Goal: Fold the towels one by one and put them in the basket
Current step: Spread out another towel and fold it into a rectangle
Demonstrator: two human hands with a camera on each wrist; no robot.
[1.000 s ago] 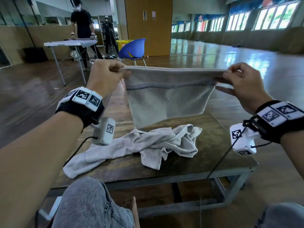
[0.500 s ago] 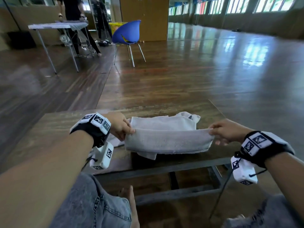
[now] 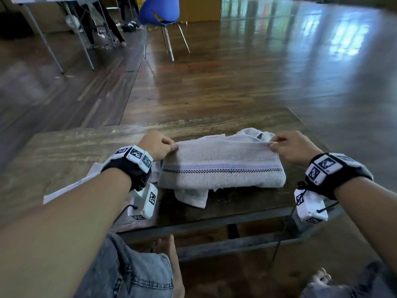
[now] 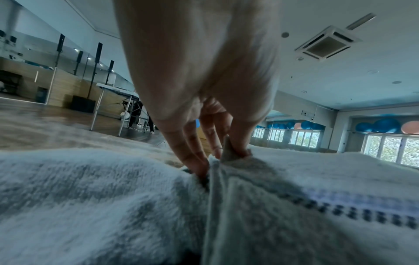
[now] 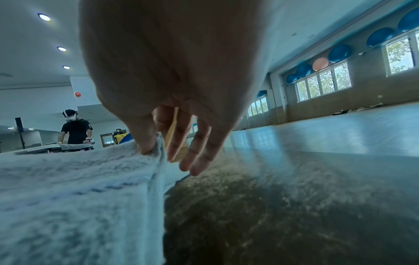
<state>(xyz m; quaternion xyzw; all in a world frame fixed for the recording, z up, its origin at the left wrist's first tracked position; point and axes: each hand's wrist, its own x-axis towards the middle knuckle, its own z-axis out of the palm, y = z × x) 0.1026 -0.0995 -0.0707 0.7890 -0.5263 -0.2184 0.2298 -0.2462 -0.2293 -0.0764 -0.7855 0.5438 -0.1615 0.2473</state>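
A grey towel point(image 3: 221, 162) with a blue checked stripe lies folded on the low wooden table point(image 3: 75, 145), on top of a crumpled second towel point(image 3: 191, 196). My left hand point(image 3: 160, 145) pinches the folded towel's far left corner point(image 4: 229, 152) between thumb and fingers. My right hand point(image 3: 290, 147) pinches the far right corner point(image 5: 156, 145) with the thumb, and its other fingers point(image 5: 197, 161) hang straight down past the towel's edge. No basket is in view.
The table's front edge runs just below the towels, with my knees point(image 3: 129, 272) under it. A blue chair point(image 3: 160, 11) and a folding table point(image 3: 43, 1) with a person beside it stand across the wooden floor.
The towel was held up in the air stretched between both hands, then came down. It now lies folded on the crumpled towel, with both hands still pinching its far corners.
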